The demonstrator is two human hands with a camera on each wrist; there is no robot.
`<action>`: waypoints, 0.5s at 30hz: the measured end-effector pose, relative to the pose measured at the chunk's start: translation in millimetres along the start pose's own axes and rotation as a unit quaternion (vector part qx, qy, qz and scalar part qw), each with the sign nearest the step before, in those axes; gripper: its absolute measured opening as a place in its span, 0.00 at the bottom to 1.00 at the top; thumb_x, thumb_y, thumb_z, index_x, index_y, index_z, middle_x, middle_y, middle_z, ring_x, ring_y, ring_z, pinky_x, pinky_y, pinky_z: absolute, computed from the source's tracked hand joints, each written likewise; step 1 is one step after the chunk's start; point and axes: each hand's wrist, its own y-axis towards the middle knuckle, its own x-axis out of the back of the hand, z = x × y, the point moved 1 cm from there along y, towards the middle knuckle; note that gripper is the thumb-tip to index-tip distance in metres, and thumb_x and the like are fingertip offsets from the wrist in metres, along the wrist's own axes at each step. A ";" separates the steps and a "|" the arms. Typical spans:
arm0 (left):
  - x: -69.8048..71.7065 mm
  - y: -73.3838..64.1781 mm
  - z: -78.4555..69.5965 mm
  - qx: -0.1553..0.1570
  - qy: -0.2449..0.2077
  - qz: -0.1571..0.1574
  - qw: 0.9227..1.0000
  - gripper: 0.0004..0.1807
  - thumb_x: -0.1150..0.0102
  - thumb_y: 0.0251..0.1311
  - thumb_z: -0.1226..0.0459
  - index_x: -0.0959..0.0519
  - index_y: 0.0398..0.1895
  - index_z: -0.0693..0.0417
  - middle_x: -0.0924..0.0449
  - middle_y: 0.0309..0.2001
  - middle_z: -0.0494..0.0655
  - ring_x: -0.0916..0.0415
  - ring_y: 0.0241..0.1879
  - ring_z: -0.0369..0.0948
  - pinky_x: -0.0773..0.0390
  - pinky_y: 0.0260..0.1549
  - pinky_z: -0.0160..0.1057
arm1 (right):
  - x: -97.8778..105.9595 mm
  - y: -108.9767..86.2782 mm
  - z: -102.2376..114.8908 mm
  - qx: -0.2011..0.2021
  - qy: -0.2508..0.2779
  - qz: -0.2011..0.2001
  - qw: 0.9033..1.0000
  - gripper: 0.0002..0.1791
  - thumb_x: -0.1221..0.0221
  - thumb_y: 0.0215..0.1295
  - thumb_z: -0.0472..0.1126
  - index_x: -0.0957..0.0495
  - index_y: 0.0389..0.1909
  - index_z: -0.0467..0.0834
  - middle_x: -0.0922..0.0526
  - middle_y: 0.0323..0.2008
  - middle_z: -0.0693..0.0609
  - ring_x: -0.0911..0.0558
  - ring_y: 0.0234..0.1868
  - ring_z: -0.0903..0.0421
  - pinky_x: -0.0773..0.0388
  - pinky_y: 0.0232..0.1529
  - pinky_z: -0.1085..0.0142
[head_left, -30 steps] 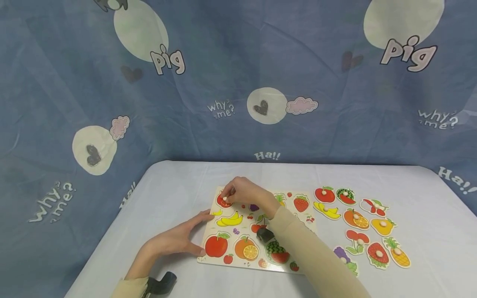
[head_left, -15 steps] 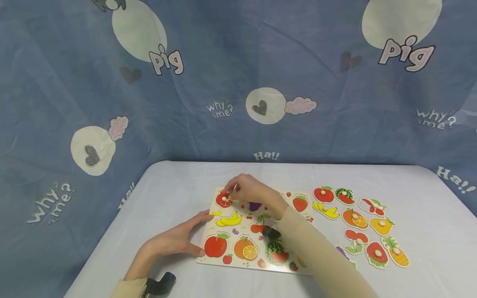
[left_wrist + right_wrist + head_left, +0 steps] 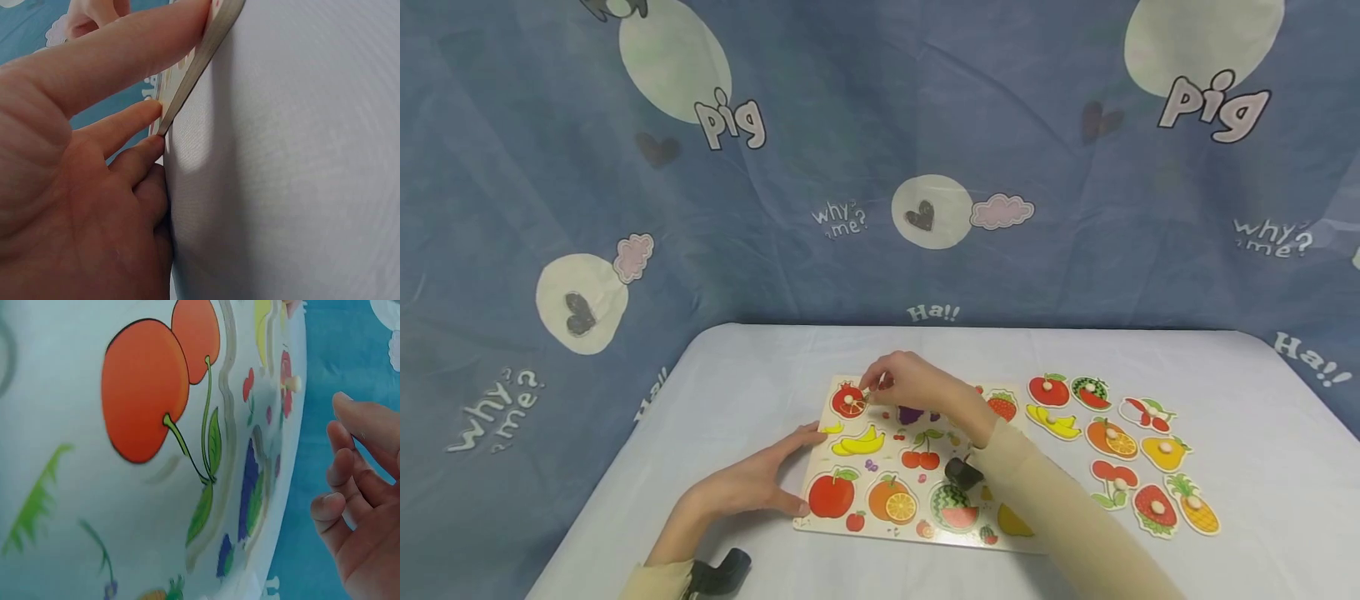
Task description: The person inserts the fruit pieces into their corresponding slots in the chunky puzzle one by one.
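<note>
A pale wooden puzzle board point(image 3: 889, 533) printed with fruits lies on the white table. At its far left corner sits a round red fruit piece point(image 3: 848, 403), like a cut pomegranate, with a white knob point(image 3: 292, 384). Just right of that piece is my right hand point(image 3: 913, 385), its fingers loosely bent; the right wrist view shows the fingertips apart from the knob with nothing between them. My left hand point(image 3: 751, 482) rests along the board's left edge, thumb near the front corner and other fingers extended against the side.
Right of the board lie several loose knobbed fruit pieces, among them an apple point(image 3: 1048, 391), bananas point(image 3: 1054, 423), a strawberry point(image 3: 1155, 512) and a pineapple point(image 3: 1197, 505). A patterned blue cloth point(image 3: 820, 283) hangs behind the table. My right forearm covers part of the board.
My right hand has come off the red fruit piece's knob and moved a little right, leaving the piece at the far left corner. My left hand has stayed at the board's edge.
</note>
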 end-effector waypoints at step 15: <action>-0.1 -1.0 -1.8 -0.004 -0.007 0.003 1.000 0.51 0.22 0.40 0.62 0.37 0.73 0.42 0.51 0.77 0.51 0.54 0.74 0.56 0.54 0.65 0.70 | 17.0 -20.1 8.4 -0.001 -0.004 0.006 1.000 0.12 0.36 0.64 0.38 0.15 0.48 0.44 0.17 0.39 0.59 0.23 0.36 0.58 0.23 0.37 0.67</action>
